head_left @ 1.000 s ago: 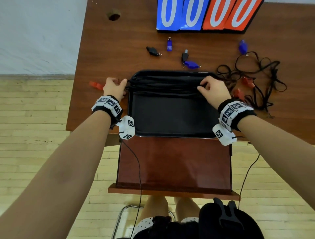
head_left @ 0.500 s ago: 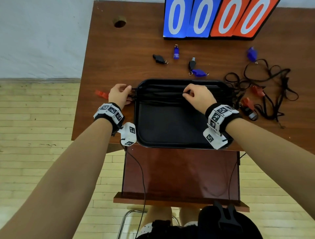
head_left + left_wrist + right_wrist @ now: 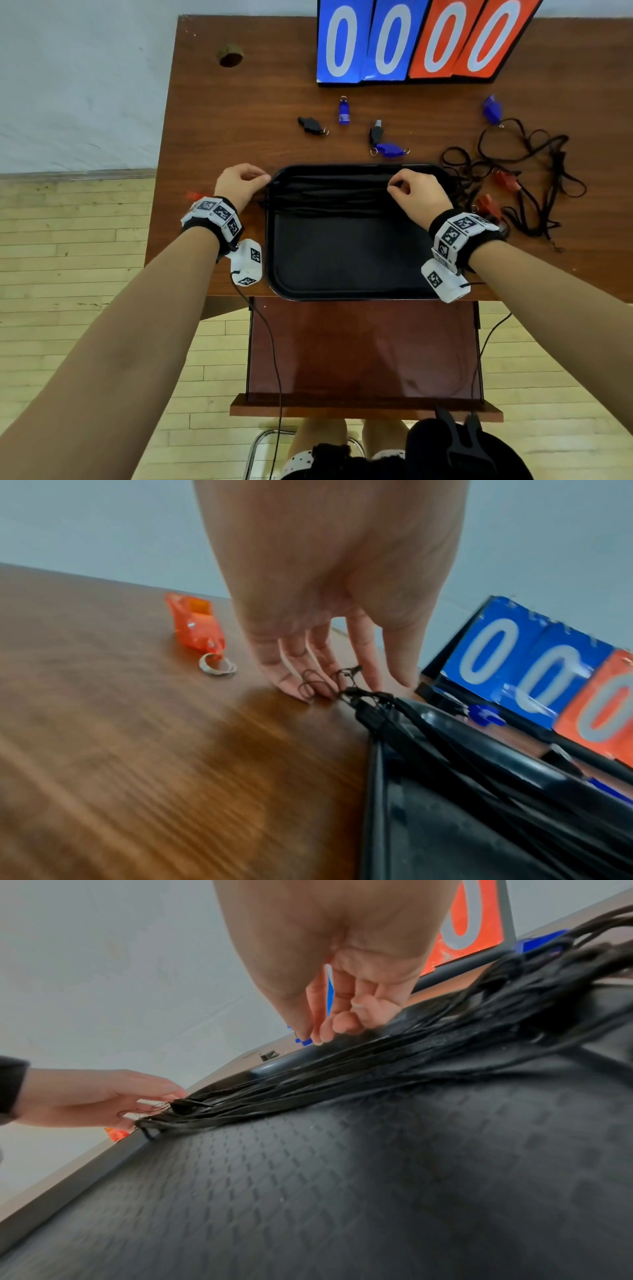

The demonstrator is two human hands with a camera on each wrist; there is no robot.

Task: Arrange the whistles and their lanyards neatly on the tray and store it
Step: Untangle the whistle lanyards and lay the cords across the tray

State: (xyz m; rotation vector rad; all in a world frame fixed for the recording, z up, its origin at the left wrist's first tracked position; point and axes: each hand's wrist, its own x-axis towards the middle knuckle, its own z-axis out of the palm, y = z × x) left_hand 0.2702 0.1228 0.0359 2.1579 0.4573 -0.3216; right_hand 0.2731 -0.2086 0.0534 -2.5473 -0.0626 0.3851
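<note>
A black tray (image 3: 342, 274) lies at the desk's near edge. A bundle of black lanyards (image 3: 329, 193) is stretched straight across its far side. My left hand (image 3: 263, 180) is at the tray's left rim. Its straight fingertips (image 3: 325, 685) press the thin loop ends of the lanyards onto the desk. My right hand (image 3: 394, 186) is over the right part of the bundle, fingers curled, thumb and forefinger (image 3: 318, 1039) pinching at the far strand. An orange whistle (image 3: 195, 626) lies just left of my left hand.
Loose black and blue whistles (image 3: 375, 132) lie beyond the tray. Tangled lanyards (image 3: 534, 164) with red whistles (image 3: 503, 180) and a blue whistle (image 3: 492, 109) sit to its right. A scoreboard (image 3: 411, 41) stands at the back. A pulled-out shelf (image 3: 363, 349) is below the desk edge.
My right hand slid left along the lanyard bundle from the tray's right end, then back a little. My left hand stayed at the left rim.
</note>
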